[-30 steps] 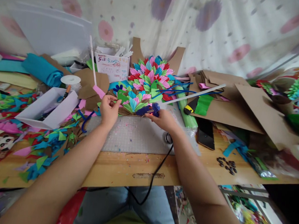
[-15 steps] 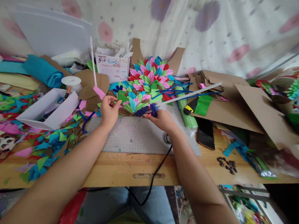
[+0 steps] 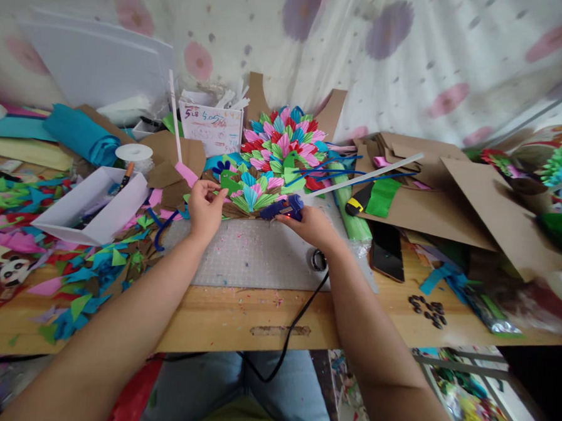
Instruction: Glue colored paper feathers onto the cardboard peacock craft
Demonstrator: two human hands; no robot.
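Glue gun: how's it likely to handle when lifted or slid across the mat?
Probably light: the right hand holds the glue gun alone. Likely back-heavy and tippy, since a long white stick juts from its rear. The black cord hanging off the table edge may tug it.

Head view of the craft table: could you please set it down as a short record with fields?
Left hand: fingers pinch the left edge of the paper feather fan
Right hand: grips the blue glue gun, nozzle at the fan's lower edge
Under the hands: grey mat on the wooden table
Cord: black, runs from the gun over the table's front edge
Left of mat: white tray
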